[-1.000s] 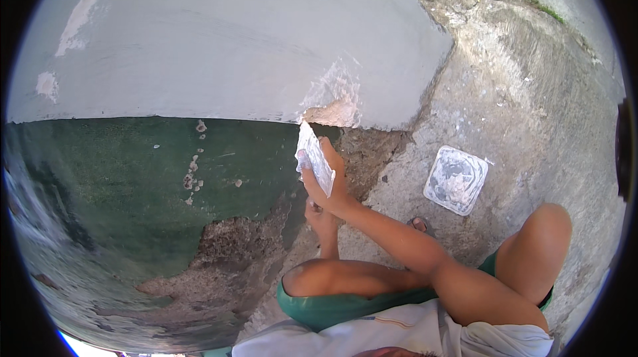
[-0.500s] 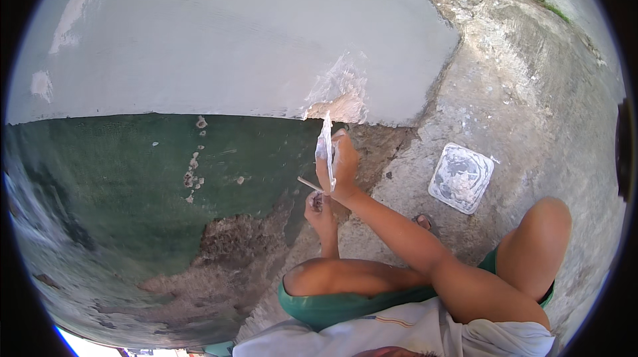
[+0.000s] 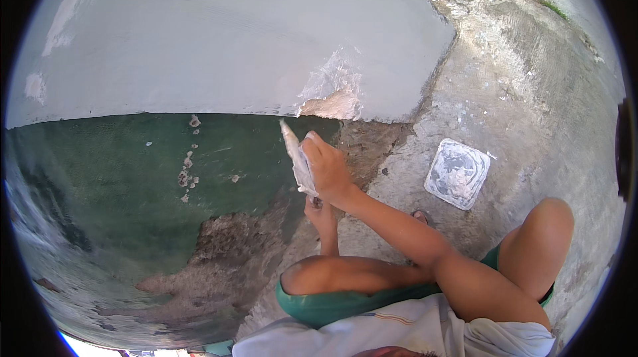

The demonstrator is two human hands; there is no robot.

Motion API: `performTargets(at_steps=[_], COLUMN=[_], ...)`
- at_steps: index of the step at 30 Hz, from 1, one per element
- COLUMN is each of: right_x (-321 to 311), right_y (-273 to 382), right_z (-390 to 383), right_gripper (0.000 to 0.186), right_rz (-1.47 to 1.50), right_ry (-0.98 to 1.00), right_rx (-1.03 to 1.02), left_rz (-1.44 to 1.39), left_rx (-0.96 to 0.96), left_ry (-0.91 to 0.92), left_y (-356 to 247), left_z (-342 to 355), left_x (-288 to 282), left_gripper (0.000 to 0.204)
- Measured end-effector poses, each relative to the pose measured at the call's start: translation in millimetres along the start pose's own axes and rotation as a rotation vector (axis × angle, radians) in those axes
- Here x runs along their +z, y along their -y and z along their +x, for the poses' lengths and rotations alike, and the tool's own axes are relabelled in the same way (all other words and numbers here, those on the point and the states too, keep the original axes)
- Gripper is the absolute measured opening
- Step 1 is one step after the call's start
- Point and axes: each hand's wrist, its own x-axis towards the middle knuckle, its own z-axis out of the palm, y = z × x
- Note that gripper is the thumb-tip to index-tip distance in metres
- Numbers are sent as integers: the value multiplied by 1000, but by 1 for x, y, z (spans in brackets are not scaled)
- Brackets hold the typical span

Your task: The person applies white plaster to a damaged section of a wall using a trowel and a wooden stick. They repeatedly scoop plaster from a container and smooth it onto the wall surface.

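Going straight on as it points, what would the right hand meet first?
The right hand would likely meet the wall around its grey-green border, white-smeared tool leading; depth is unclear.

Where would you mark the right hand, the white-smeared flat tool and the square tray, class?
Right hand (image 3: 327, 168): head view, back of the hand.
White-smeared flat tool (image 3: 297, 161): head view, middle of its length.
Square tray (image 3: 435, 166): head view, left rim.
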Motion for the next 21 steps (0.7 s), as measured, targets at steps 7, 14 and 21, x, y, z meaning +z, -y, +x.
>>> performTargets(at_steps=[7, 14, 21], right_x=[-43, -164, -330], right_y=[-12, -73, -92], right_z=[-16, -13, -28], right_gripper=[29, 51, 45], right_rz=[361, 19, -860], right_ry=[-248, 105, 1127], right_rx=[440, 791, 722], left_rz=[-20, -56, -46], left_rx=[-49, -82, -11], left_ry=[-60, -86, -25], left_y=[-13, -21, -34], left_z=[-6, -14, -14], left_x=[19, 35, 41], left_gripper=[20, 21, 21])
